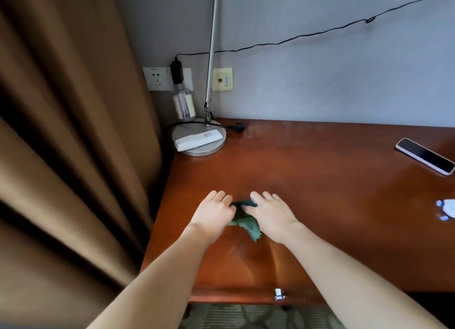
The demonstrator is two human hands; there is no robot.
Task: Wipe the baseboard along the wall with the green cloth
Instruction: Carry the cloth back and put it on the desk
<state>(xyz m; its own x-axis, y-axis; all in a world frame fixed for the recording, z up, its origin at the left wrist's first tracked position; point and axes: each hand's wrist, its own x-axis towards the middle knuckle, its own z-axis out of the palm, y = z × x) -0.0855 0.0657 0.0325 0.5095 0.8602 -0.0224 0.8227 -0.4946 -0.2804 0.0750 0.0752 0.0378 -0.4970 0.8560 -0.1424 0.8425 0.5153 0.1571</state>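
while the broad brown table [320, 181] lies under both palms and no baseboard shows, the left hand [213, 215] and right hand [272, 216] meet with the green cloth [247, 224] bunched between them, a loose jagged corner trailing back from the fingers toward the wrists. the left fingers [227, 200] curl in and pinch its left end, and the right fingers [256, 197] bend closed over its dark upper fold. it looks thin, light and limp, neither slippery nor fragile, so i judge it best gathered into a pad in one palm.
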